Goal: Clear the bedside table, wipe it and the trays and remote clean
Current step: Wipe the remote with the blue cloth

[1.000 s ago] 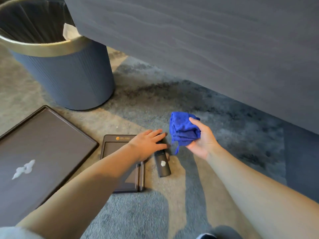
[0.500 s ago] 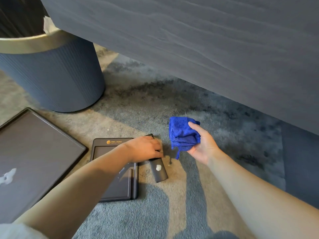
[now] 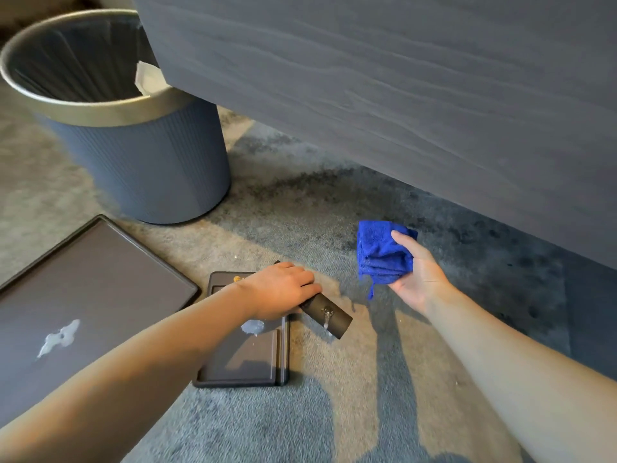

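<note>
Gripping the remote [image 3: 329,316] at mid-frame, left hand [image 3: 282,290] closed round it. Right hand [image 3: 419,274] clasping folded cloth [image 3: 380,253], centre right.

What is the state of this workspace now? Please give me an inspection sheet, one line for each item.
Surface: grey and beige carpet; everything lies on the floor.
Job's things: remote with a pale smear, lifted at one end; small tray with a whitish blob; large tray with a white smear; folded blue cloth.
Clutter: bin holding a white paper scrap.
Grippers: left hand grips the remote; right hand holds the cloth off the floor.
Cables: nothing seen.
Surroundings: grey wood-grain panel overhangs the carpet.
</note>
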